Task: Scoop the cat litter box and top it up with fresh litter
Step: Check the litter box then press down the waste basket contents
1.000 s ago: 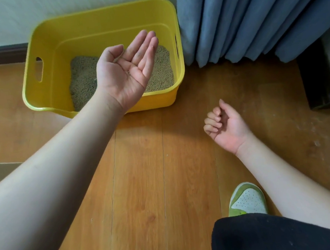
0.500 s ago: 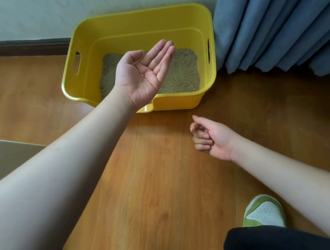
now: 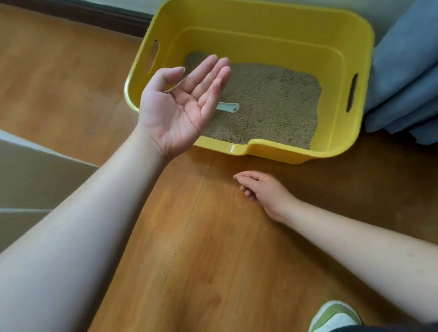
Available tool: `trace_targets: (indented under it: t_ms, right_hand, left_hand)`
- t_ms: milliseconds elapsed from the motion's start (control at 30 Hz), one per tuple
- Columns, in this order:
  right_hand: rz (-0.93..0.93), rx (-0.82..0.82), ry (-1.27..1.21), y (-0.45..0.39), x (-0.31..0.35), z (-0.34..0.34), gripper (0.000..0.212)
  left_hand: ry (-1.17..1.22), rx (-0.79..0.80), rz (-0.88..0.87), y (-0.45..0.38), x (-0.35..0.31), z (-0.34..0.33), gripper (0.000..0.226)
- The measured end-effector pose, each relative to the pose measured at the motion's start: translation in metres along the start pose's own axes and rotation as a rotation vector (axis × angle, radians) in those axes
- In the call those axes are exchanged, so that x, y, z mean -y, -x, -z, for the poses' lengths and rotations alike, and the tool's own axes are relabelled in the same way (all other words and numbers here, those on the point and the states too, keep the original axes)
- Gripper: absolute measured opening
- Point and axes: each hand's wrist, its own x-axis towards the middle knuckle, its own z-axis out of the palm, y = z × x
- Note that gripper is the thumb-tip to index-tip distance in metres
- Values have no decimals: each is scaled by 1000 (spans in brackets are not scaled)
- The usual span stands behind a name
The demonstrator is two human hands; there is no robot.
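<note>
Risk: your empty, flat left hand (image 3: 182,108) hides the scoop handle (image 3: 228,107); a blind grab scatters litter (image 3: 268,102). Right hand (image 3: 263,191) hangs loosely curled, empty.

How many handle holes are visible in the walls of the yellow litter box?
2. One handle hole is in the left end wall of the yellow litter box, above the left hand. The other handle hole is in the right end wall, near the blue curtain. None seems hidden.

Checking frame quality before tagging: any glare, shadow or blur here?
Head view: a small glare streak on the yellow litter box front rim; the left hand and the litter look slightly soft; floor by the curtain lies in shadow; wide-angle bending at the edges.
</note>
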Motion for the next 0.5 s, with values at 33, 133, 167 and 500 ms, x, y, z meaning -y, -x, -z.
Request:
trace_targets:
  t_ms: [33,133,167,500]
  right_hand:
    - [30,-9,73,-8,-1,-2,12]
    - [88,-75,296,-26,2,-5,11]
    - [100,-98,348,-31,5,-7,12]
    - [380,-90,966,-67,8,-35,32]
  left_hand:
    - [2,-33,-45,8,-5,5,39]
    - [-16,-183,-199,39,-6,29,37]
    - [-12,-237,-228,50,-4,38,36]
    - [192,-493,-297,96,33,94,37]
